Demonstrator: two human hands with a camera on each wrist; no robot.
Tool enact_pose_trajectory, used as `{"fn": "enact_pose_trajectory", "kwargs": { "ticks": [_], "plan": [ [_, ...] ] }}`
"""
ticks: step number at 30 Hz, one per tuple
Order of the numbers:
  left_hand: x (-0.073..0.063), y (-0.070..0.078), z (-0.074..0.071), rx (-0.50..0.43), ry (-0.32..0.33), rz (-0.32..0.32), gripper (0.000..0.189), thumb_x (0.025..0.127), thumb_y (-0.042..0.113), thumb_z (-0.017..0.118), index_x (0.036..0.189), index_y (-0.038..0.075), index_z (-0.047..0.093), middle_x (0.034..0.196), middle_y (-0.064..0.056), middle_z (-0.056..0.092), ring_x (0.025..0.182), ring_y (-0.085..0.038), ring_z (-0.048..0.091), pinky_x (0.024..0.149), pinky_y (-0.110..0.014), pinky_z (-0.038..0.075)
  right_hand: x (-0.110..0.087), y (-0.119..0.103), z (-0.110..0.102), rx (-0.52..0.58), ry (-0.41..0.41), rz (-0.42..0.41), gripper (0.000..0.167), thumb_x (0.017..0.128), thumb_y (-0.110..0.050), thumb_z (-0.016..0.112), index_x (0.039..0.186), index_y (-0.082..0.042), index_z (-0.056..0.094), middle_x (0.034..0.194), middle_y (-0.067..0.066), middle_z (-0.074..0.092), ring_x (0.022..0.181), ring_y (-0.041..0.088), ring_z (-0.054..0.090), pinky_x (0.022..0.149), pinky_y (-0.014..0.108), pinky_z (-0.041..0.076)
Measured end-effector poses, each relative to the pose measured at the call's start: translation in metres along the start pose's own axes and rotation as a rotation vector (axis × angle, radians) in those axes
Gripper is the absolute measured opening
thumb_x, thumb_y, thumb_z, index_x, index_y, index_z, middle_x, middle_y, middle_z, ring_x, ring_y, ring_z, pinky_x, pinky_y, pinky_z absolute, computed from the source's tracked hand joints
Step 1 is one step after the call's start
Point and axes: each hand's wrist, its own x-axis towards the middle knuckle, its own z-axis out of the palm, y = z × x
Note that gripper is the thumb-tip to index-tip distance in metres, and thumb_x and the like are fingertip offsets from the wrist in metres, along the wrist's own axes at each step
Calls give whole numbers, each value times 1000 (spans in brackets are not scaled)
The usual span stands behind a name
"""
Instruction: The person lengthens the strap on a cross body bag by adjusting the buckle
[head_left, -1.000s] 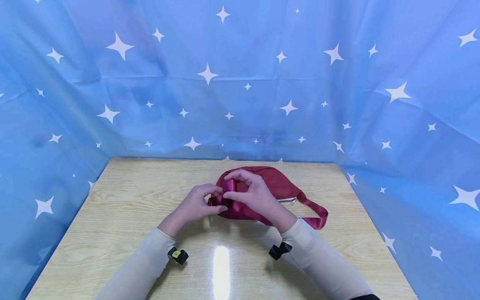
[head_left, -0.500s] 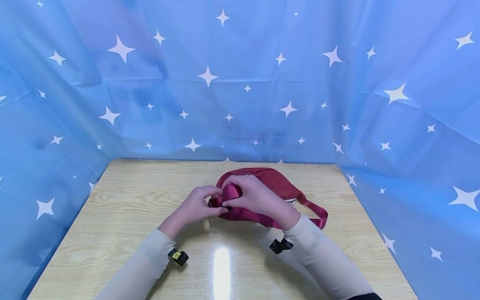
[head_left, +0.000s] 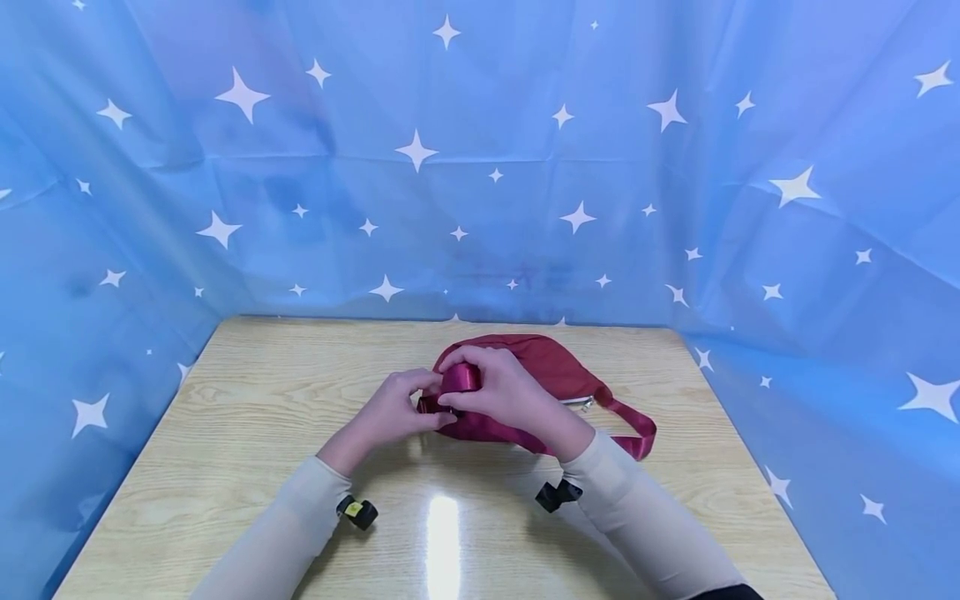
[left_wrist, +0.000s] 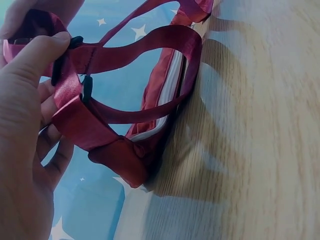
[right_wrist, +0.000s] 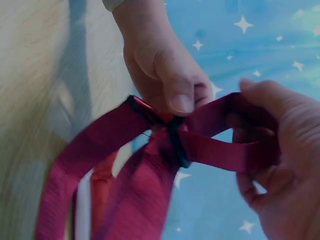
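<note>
A dark red waist bag [head_left: 558, 367] lies on the table beneath both hands. My left hand [head_left: 392, 407] pinches the bag's strap at a black slider buckle [right_wrist: 179, 142], its thumb pressing on it. Opposite, my right hand [head_left: 504, 396] holds a loop of the red strap [right_wrist: 220, 154] that passes through the slider. A second black piece, a ring [left_wrist: 87, 89], joins the strap to the bag's end in the left wrist view. The bag's left end is partly hidden behind the hands.
The wooden table [head_left: 262, 467] extends around the bag. A silver zipper [head_left: 577, 402] runs along the bag, and a strap end [head_left: 637, 429] loops out at its right. Blue cloth [head_left: 480, 192] with white stars hangs behind and at the sides.
My right hand has shifted slightly down, and the strap bulge between its fingers has become shorter and rounder. The left hand has stayed nearly still; the bag lies in the same place.
</note>
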Motion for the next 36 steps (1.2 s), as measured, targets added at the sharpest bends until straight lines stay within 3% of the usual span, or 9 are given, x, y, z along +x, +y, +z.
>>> {"fn": "enact_pose_trajectory", "kwargs": {
  "ticks": [5,9,14,19,22,26,29,36],
  "plan": [
    [0,0,0,-22,-5,-17,27,85,18,96,101,20,74,90,9,67,79,-18,62,64,-36,55,-4,4,4,333,130,56,36,95,-10,90,128,-8,77,122,5,78,100,27,75,79,36,65],
    [0,-1,1,-6,-16,-15,27,85,18,97,101,21,75,91,12,68,82,-15,63,67,-31,55,-7,6,2,409,154,53,40,95,-9,89,132,-10,75,124,6,78,106,30,76,85,35,64],
    [0,-2,2,21,-25,-9,27,85,22,97,100,22,75,91,13,67,82,-14,62,72,-31,53,-8,5,-4,306,78,31,51,92,-11,93,138,-10,70,128,4,74,107,27,76,86,39,65],
    [1,0,2,45,-32,-12,32,86,26,96,113,21,80,95,15,69,87,-9,64,76,-34,56,-3,-2,-14,5,14,-29,56,90,-16,96,140,-15,70,128,-1,75,103,16,74,84,35,63],
    [1,0,2,68,-37,-1,37,86,26,96,118,19,81,95,14,69,88,-9,64,79,-39,57,1,-7,-18,-145,-26,-39,47,91,-21,95,134,-17,73,120,-5,76,95,10,69,81,32,60],
    [2,1,3,73,-44,18,36,86,26,96,118,18,81,93,13,67,86,-12,62,78,-44,57,3,-10,-19,-176,-40,-14,34,93,-23,93,122,-14,76,107,-8,75,85,11,64,74,32,56],
    [2,0,3,58,-43,9,32,87,24,96,114,18,80,92,11,65,85,-16,62,77,-42,55,1,-9,-17,-71,7,9,32,93,-20,94,119,-12,77,106,-6,75,82,15,67,71,32,59],
    [1,-1,2,36,-38,-31,35,87,23,97,117,17,80,98,10,70,91,-13,65,82,-37,57,-3,-3,-7,359,189,71,26,94,-10,90,118,-11,80,94,7,76,73,20,64,64,29,58]
  ]
}}
